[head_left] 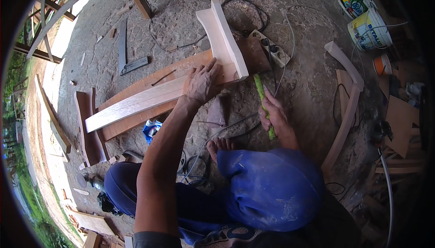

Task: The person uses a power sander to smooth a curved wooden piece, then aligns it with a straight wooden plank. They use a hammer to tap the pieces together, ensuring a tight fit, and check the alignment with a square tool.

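Note:
A pale wooden piece [140,103], long and curved, lies over a reddish-brown board [136,123] on the floor. At its right end it meets a pale curved crosspiece [226,39]. My left hand [201,80] lies flat on the wood beside that joint, its fingers stretched out. Just right of the joint, my right hand [276,116] is wrapped round a long green tool handle [259,87], like a hammer's. The handle's upper end is near a dark brown piece [256,53]; I cannot make out the tool's head. A brown curved crosspiece [86,128] sits at the left end.
A power strip [272,48] and loose cables lie beyond my right hand. A try square [131,65] rests farther left. At right are a curved wooden frame [346,112] and buckets [369,29]. A blue packet [152,130] lies near my left forearm.

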`<state>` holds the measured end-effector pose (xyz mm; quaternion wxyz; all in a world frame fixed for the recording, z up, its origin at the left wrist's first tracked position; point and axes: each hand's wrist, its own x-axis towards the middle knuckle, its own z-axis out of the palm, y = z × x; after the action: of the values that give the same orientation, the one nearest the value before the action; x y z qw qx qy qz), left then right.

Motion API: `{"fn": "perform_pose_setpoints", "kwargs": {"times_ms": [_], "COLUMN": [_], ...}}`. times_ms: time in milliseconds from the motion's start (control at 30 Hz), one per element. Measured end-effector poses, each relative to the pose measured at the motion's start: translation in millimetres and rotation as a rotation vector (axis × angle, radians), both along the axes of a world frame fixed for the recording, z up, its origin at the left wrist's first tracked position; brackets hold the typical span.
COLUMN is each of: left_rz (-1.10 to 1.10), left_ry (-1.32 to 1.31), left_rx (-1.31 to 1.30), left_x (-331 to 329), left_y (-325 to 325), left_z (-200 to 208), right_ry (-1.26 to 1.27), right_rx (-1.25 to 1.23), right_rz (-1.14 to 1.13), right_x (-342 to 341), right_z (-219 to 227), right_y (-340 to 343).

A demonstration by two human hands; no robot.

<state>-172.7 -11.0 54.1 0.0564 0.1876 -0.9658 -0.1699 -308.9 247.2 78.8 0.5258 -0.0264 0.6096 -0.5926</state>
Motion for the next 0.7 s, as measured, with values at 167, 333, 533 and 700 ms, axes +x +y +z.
{"fn": "perform_pose_setpoints", "kwargs": {"times_ms": [167,333,533,700], "left_rz": [0.022,0.011,0.020,0.002], "left_ry": [0.062,0.010,0.014,-0.006], "left_rx": [-0.026,-0.003,-0.045,-0.018], "left_x": [1,2,2,1], "left_y": [1,3,2,2], "left_z": [-4,2,-2,2], "right_ry": [0.188,1.165,1.113,1.548], "right_rx": [0.027,-0.020,0.084,-0.310], "right_rz": [0.097,0.217,0.547,0.283], "right_x": [-7,17,33,33], "right_z": [2,33,61,92], "right_y": [-1,-10,-19,-26]}}
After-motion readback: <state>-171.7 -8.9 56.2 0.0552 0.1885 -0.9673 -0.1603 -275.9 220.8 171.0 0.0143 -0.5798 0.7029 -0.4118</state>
